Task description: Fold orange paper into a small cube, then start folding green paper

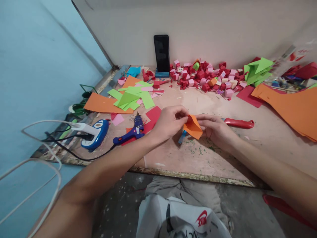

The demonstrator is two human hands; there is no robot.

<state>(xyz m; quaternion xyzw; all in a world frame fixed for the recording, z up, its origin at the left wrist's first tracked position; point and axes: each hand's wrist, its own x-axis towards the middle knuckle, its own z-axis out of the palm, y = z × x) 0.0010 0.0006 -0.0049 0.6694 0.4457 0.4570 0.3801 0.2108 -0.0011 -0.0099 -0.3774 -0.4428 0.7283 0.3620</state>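
Note:
A small folded piece of orange paper (193, 127) is held over the middle of the table, between my two hands. My left hand (173, 119) pinches its upper left corner with thumb and fingers. On its right side, my right hand (213, 128) grips the edge, fingers pointing left. Just below the paper, a blue object (182, 137) lies on the table, partly hidden. A red-handled tool (239, 123) rests right beyond my right hand.
Left are a blue glue gun (132, 132), a corded power adapter (95, 135) and green paper strips (131, 96). Behind stand a phone (162, 54) and a heap of small paper cubes (203, 77). Orange sheets (292, 107) lie right, near the table's front edge (198, 177).

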